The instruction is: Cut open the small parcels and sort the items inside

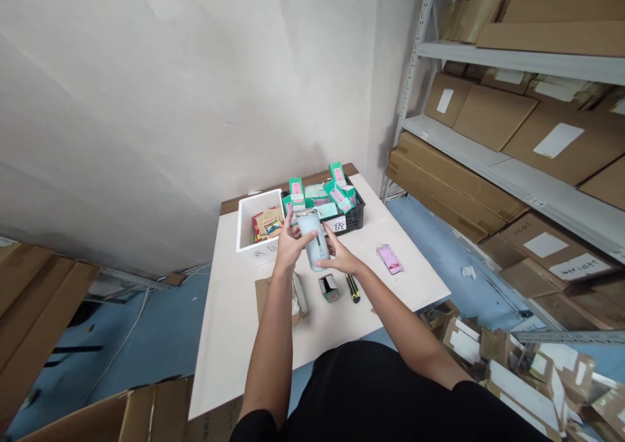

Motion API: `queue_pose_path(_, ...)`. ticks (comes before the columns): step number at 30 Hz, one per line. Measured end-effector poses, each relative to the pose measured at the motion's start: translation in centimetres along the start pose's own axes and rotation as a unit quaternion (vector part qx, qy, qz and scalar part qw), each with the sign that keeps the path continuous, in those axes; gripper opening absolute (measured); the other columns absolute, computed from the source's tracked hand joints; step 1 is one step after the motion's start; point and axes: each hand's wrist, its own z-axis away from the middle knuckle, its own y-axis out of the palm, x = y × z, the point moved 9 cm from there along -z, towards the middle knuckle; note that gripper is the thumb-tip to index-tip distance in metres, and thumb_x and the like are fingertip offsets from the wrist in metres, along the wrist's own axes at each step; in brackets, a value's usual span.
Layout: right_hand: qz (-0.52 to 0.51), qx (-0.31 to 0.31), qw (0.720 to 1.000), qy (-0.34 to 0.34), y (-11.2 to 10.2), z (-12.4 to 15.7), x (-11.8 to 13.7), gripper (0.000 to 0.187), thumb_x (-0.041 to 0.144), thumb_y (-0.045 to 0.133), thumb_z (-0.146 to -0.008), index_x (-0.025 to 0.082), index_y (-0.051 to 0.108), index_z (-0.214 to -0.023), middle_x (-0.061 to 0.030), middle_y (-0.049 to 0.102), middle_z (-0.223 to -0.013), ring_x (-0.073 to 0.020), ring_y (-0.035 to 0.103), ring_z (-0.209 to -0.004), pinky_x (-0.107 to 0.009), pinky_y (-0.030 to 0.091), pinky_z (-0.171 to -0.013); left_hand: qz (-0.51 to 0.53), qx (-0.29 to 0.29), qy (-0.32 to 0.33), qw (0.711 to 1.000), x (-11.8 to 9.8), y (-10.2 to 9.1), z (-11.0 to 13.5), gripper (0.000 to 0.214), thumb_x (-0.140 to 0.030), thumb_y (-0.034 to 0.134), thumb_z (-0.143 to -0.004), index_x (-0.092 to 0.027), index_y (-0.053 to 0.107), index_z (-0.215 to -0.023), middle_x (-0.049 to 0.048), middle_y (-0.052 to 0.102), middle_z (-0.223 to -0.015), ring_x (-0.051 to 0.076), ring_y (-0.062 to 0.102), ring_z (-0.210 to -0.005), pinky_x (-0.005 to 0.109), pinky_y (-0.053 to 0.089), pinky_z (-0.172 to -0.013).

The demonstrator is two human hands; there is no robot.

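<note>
A pale blue tumbler (308,239) with dark lettering and a metallic rim is held above the table, tilted slightly. My left hand (290,245) is closed round its left side, and my right hand (336,254) grips the right side lower down. Below it, on the white table (224,325), stands a small open box (329,288). A yellow-and-black utility knife (353,290) lies just to the right of that box. Opened cardboard packaging (262,295) is partly hidden behind my left forearm.
Behind my hands are a white bin (245,227) with packets and a black basket (360,215) heaped with green boxes. A pink phone-like object (389,258) lies on the right. Shelves of cartons (495,113) flank the table; more boxes (517,377) cover the floor.
</note>
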Motion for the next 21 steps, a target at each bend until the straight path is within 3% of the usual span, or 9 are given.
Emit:
queue_pose_path(2, -0.015, -0.005, 1.000, 0.008, -0.2, 0.0, -0.2, 0.133, 0.047, 0.093, -0.072, 0.037, 0.006, -0.172, -0.0073, 0.067, -0.128, -0.0252, 0.068, -0.107, -0.043, 0.058, -0.094, 0.007, 0.018, 0.006, 1.000, -0.2, 0.4, 0.0, 0.126, -0.046, 0.094, -0.071, -0.028, 0.018, -0.171, 0.0122, 0.073, -0.131, 0.025, 0.072, -0.113, 0.038, 0.058, -0.098)
queue_pose_path(6, 0.027, -0.073, 0.997, 0.007, -1.4, 0.1, -0.5, 0.144, 0.044, 0.100, -0.063, 0.036, 0.007, -0.172, -0.0073, 0.066, -0.125, -0.0243, 0.068, -0.102, -0.040, 0.059, -0.089, -0.017, 0.012, 0.004, 1.000, -0.4, 0.4, 0.0, 0.136, -0.039, 0.099, -0.065, -0.031, 0.014, -0.172, 0.0126, 0.070, -0.136, 0.025, 0.070, -0.117, 0.036, 0.058, -0.098)
queue_pose_path(10, -0.028, -0.008, 1.000, 0.004, -0.1, 0.0, -0.7, 0.137, 0.049, 0.095, -0.069, 0.039, 0.003, -0.171, -0.0075, 0.065, -0.131, -0.0246, 0.067, -0.108, -0.040, 0.058, -0.092, 0.003, 0.035, -0.027, 0.999, 0.5, 0.9, 0.0, 0.139, -0.042, 0.097, -0.067, -0.028, 0.007, -0.172, 0.0125, 0.073, -0.129, 0.025, 0.073, -0.110, 0.038, 0.060, -0.095)
queue_pose_path(14, -0.001, -0.058, 0.998, 0.015, -0.9, 0.3, -1.0, 0.142, 0.047, 0.098, -0.065, 0.039, 0.004, -0.172, -0.0067, 0.066, -0.126, -0.0230, 0.068, -0.096, -0.038, 0.059, -0.084, -0.017, 0.034, 0.002, 0.999, 0.6, 0.7, -0.1, 0.133, -0.042, 0.097, -0.067, -0.030, 0.016, -0.171, 0.0141, 0.067, -0.140, 0.026, 0.069, -0.119, 0.037, 0.059, -0.098)
queue_pose_path(16, 0.020, -0.077, 0.997, 0.016, -1.2, 0.5, -0.9, 0.145, 0.046, 0.099, -0.062, 0.038, 0.005, -0.172, -0.0070, 0.065, -0.127, -0.0229, 0.067, -0.098, -0.039, 0.059, -0.087, -0.033, 0.025, -0.001, 0.999, 1.0, 0.4, -0.2, 0.135, -0.042, 0.099, -0.065, -0.029, 0.017, -0.171, 0.0131, 0.070, -0.134, 0.026, 0.071, -0.113, 0.038, 0.060, -0.096)
queue_pose_path(19, -0.005, -0.036, 0.999, 0.020, -0.4, 0.6, -0.8, 0.141, 0.050, 0.096, -0.066, 0.038, 0.004, -0.172, -0.0073, 0.065, -0.131, -0.0246, 0.067, -0.107, -0.041, 0.057, -0.093, -0.013, 0.026, -0.012, 0.999, 1.7, 0.3, -0.4, 0.132, -0.044, 0.096, -0.068, -0.027, 0.016, -0.171, 0.0101, 0.074, -0.121, 0.025, 0.074, -0.103, 0.041, 0.062, -0.093)
queue_pose_path(21, -0.006, -0.035, 0.999, 0.024, -0.3, 0.8, -0.7, 0.138, 0.051, 0.094, -0.068, 0.037, 0.005, -0.172, -0.0075, 0.065, -0.132, -0.0260, 0.067, -0.109, -0.041, 0.057, -0.093, -0.003, 0.024, 0.000, 1.000, 1.7, 0.3, -0.5, 0.127, -0.045, 0.094, -0.070, -0.030, 0.019, -0.171, 0.0107, 0.073, -0.125, 0.025, 0.073, -0.107, 0.040, 0.061, -0.094)
